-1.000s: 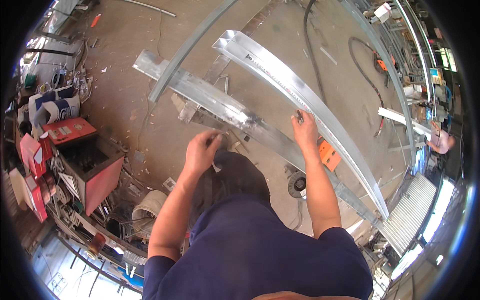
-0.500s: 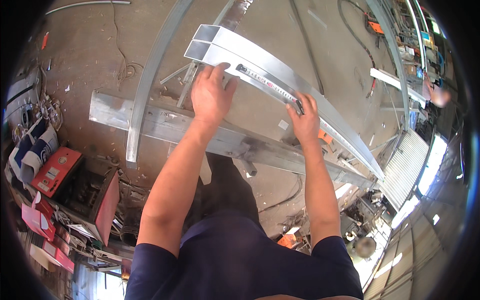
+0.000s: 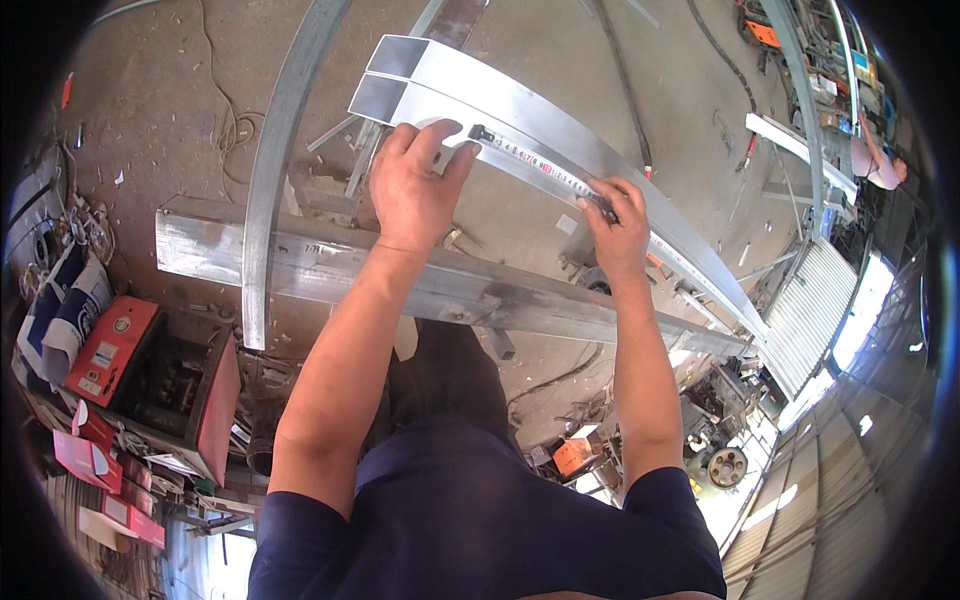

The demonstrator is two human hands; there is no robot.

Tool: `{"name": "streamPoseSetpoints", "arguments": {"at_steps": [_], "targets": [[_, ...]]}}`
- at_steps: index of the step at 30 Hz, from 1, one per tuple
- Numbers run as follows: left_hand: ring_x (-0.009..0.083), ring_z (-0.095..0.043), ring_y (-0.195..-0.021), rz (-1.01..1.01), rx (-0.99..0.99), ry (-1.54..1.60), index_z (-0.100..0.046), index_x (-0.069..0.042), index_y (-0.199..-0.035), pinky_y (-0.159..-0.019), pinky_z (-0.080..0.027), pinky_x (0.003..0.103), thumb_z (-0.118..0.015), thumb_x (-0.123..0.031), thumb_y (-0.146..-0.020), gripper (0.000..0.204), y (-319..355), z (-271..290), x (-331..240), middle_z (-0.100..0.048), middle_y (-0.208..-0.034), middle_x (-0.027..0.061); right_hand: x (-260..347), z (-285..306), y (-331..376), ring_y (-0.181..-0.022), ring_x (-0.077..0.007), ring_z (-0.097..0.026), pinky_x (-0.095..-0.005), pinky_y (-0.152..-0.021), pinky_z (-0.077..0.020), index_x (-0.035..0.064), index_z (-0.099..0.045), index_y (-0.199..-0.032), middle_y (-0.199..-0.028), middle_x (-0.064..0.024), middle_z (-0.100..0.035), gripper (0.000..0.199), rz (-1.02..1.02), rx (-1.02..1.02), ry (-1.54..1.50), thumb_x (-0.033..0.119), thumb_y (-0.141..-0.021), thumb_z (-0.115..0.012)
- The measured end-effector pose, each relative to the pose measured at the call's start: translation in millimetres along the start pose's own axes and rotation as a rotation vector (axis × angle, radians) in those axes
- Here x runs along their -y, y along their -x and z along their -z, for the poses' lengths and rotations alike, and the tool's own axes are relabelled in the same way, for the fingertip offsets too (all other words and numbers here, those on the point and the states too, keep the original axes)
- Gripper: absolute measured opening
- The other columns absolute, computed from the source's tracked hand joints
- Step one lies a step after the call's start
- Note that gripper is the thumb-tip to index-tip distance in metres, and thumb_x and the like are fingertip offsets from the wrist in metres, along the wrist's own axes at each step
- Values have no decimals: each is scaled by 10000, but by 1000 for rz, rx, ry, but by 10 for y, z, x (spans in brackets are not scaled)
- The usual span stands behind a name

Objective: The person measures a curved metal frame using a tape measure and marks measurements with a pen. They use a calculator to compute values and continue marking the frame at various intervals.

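Observation:
Two pale silver square tubes [image 3: 520,85] lie side by side, their hollow ends toward the upper left. Along the nearer one runs a white tape measure blade [image 3: 540,163] with a dark hook at its left end. My left hand [image 3: 415,190] rests at the near edge of that tube, thumb and fingers apart, its thumb tip just short of the hook. Farther along, my right hand [image 3: 620,230] is closed beside the blade around a short dark pen-like stick [image 3: 603,207], mostly covered by the fingers.
A thick grey steel beam [image 3: 330,257] crosses under the tubes, with a curved-looking steel bar [image 3: 265,190] over its left part. At left stands a red and black machine [image 3: 170,375]. Another person [image 3: 880,165] is at the far right. Cables [image 3: 230,120] lie on the floor.
My left thumb and index finger have come nearer the tape's hook end. The right fingers have curled more over the dark stick. The whole view has shifted slightly.

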State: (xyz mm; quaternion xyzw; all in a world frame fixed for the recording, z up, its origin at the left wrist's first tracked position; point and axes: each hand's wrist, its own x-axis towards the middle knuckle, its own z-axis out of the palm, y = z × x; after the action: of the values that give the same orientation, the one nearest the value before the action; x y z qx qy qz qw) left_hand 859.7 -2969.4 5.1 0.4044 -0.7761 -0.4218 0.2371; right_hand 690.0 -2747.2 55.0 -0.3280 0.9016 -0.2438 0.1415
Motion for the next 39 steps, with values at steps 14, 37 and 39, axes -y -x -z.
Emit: {"name": "streamPoseSetpoints", "arguments": {"at_steps": [14, 37, 39], "targets": [[230, -607, -684, -5, -30, 32, -773, -180, -1015, -616, -495, 396, -886, -211, -794, 250, -39, 3, -5, -602, -791, 27, 5, 17, -29, -917, -179, -698, -307, -722, -589, 113, -794, -1157, -1180, -56, -657, 294, 2, 27, 3, 142, -869, -845], [231, -599, -691, -64, -8, 14, -788, -182, -958, -619, -490, 391, -893, -214, -783, 207, -40, 21, 20, -580, -787, 25, 11, 15, -6, -920, -175, -700, -299, -700, -567, 122, -796, -1145, -1203, -37, -655, 297, -46, 34, 1, 131, -852, -845], [219, -561, -708, -43, 14, 26, -799, -160, -993, -649, -474, 382, -891, -214, -804, 218, -32, 25, 14, -547, -786, 29, 7, 13, -4, -917, -170, -698, -297, -696, -563, 124, -796, -1144, -1199, -34, -657, 298, -42, 30, 0, 127, -851, -847]]}}
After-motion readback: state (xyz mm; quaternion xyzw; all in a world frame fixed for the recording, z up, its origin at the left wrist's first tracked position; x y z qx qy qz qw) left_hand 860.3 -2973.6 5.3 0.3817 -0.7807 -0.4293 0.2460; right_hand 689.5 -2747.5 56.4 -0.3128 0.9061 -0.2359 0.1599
